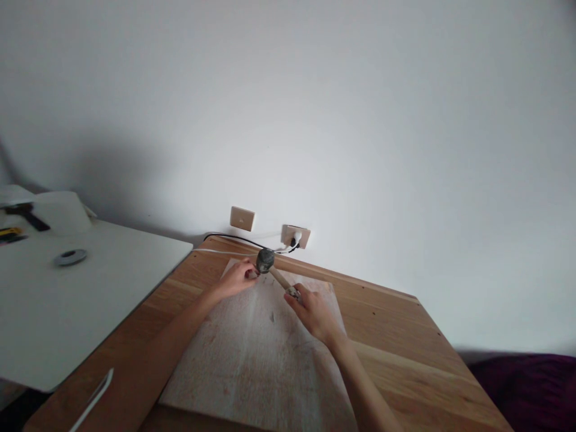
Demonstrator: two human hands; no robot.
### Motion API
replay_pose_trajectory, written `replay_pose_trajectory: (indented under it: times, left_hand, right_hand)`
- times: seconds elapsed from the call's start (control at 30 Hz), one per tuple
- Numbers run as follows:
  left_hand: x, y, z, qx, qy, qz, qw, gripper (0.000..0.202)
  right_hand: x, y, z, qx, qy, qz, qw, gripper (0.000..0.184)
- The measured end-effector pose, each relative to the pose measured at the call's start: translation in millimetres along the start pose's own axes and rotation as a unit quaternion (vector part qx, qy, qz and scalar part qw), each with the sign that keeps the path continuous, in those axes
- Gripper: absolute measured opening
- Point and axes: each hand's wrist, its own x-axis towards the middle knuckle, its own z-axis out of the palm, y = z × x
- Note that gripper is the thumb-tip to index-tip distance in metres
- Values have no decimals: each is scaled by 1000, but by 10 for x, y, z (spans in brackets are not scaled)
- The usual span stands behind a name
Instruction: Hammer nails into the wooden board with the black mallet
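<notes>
A hammer (271, 268) with a dark, dusty head and a pale wooden handle is held over the far end of a whitish board (256, 360) on the wooden table (396, 354). My right hand (315, 312) is closed round the lower end of the handle. My left hand (238, 279) rests on the board just left of the hammer head, fingers pinched together on something small that I cannot make out. The hammer head sits right beside those fingertips.
A white tabletop (67, 306) at the left carries a grey ring (70, 257) and some tools at its far corner. Two wall sockets (294, 236) with a white plug and cables sit behind the table. A dark purple fabric (526, 384) lies at the lower right.
</notes>
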Motion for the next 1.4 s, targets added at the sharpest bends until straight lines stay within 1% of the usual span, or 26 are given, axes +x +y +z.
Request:
replay_pose_trajectory:
  times: [0.1,0.17,0.27,0.33,0.4,0.5,0.53,0.63,0.8,0.93,0.97,1.1,1.13,1.2,1.33,1.4]
  left_hand:
    - [-8,38,7,21,17,-25,999,25]
    - [-10,58,14,17,27,-28,999,35]
    - [-12,69,21,8,35,-24,999,36]
    - [-12,67,20,6,38,-22,999,38]
    - [-11,58,16,6,34,-20,999,35]
    - [-7,35,16,3,20,-25,999,18]
    - [-4,25,17,-2,18,-25,1000,15]
    - [4,-3,21,-17,21,-20,999,16]
    - [20,-29,18,-43,-3,-2,999,12]
    - [13,-28,27,-33,-15,-3,999,12]
    - [7,-24,31,-27,-9,-5,1000,15]
    - [-16,8,44,-7,29,-21,999,47]
    - [-19,14,45,-8,31,-23,999,49]
    - [-17,19,44,-8,32,-20,999,45]
    - [1,-8,48,-1,15,-29,999,23]
    - [8,-27,53,-12,8,-29,999,20]
  right_hand:
    - [8,3,49,-3,-1,-10,1000,24]
    - [14,7,87,-20,-12,-13,1000,24]
    - [17,25,125,-46,-33,-9,998,23]
    - [18,38,122,-36,-34,-9,999,23]
    - [18,41,94,-7,-22,-16,1000,23]
    - [15,21,35,31,-4,-18,999,23]
    - [13,12,19,37,-1,-16,999,23]
    - [7,-8,-6,42,-4,-11,999,23]
    - [1,-23,-19,41,-10,-11,999,22]
    - [10,-26,3,47,-6,-18,999,24]
    - [14,-20,21,40,-8,-18,999,25]
    - [31,13,94,-21,-40,-3,999,25]
    - [33,18,100,-30,-47,1,998,25]
    - [33,21,92,-30,-48,5,998,24]
    - [28,13,40,-5,-26,3,1000,23]
    - [27,13,27,0,-22,3,1000,24]
